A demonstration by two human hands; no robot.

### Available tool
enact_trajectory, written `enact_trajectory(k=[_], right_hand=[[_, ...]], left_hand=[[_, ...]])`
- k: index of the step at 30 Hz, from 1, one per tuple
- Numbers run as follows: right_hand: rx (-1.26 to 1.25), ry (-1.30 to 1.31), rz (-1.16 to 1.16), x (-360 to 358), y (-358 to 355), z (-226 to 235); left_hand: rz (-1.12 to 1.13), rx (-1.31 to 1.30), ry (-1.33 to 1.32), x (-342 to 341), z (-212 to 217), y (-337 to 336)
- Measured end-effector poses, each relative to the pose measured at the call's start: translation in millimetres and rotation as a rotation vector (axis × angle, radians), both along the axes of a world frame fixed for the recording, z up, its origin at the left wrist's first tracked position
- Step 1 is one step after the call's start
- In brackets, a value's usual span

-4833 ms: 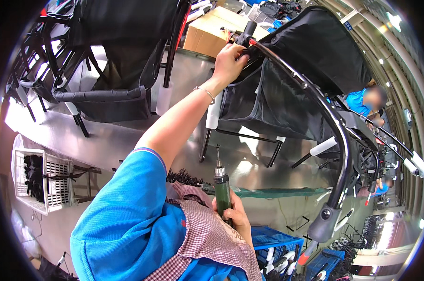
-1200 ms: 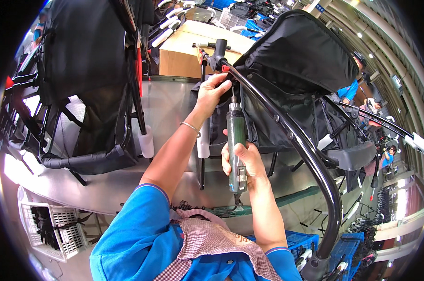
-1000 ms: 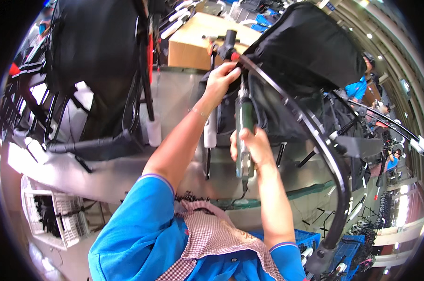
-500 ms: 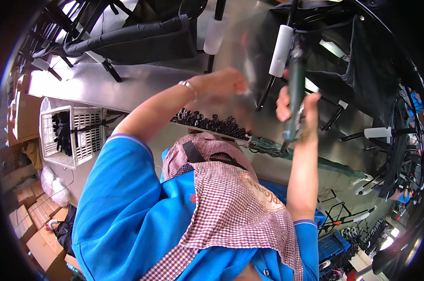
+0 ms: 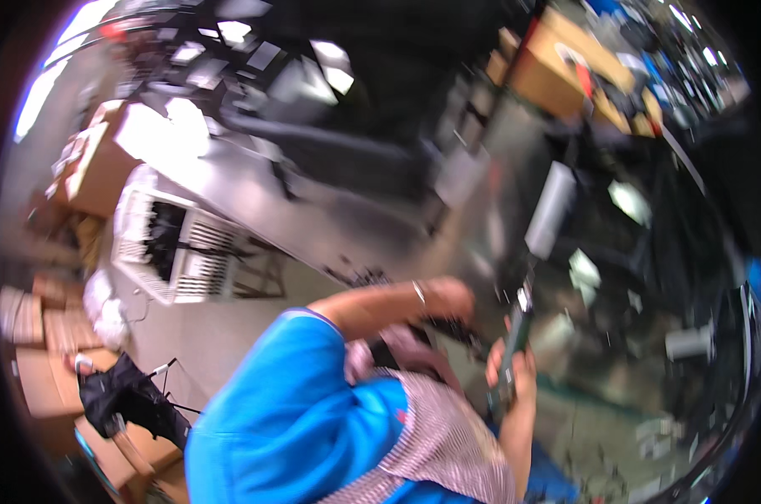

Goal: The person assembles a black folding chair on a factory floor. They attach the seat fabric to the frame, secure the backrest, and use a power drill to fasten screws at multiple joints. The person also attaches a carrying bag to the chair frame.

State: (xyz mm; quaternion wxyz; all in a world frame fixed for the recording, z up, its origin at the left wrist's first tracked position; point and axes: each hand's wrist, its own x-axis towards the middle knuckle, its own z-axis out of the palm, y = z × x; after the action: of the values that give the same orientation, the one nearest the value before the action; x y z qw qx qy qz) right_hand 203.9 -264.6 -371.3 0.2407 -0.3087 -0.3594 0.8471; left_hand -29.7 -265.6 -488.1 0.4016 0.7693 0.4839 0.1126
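Note:
My right hand is wrapped round a dark green, stick-shaped power screwdriver. The tool's silvery tip points away from me, toward a pale sleeve on a black tube frame. My left hand, with a bracelet at the wrist, hovers near the bench's front edge. Motion smears its fingers, so whether it holds anything is hidden. Small black parts lie along that edge, partly covered by my left arm. Black fabric on tube frames spreads over the shiny metal bench.
A white plastic basket with black pieces stands left of the bench. Cardboard boxes and a black folded item lie at lower left. An open carton shows at the far right. The whole picture is blurred.
The view has swung, shifting the bench and frames across the picture. Both hands appear lower and closer to my body. The screwdriver stays in my right hand.

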Motion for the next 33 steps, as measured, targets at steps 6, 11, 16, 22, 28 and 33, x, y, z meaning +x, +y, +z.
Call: enact_trajectory(k=[6,11,16,22,28,33], right_hand=[[-0.038,-0.197,0.066,13,-7,-27],[0.143,-0.426,0.235,-4,-15,-20],[0.205,-0.295,0.415,-13,1,-23],[0.135,-0.167,0.413,-21,5,-11],[-0.108,0.026,0.421,-12,-3,-14],[0.009,-0.094,0.43,-15,-7,-12]], left_hand=[[0.212,0.061,-0.049,-21,-18,13],[0.875,-0.372,-1.04,-34,55,-2],[1.039,-0.329,-1.127,-32,82,-10],[0.99,-0.464,-1.393,-45,65,-9],[0.849,-0.487,-1.369,-53,74,-13],[0.731,-0.47,-1.244,-63,79,-11]])
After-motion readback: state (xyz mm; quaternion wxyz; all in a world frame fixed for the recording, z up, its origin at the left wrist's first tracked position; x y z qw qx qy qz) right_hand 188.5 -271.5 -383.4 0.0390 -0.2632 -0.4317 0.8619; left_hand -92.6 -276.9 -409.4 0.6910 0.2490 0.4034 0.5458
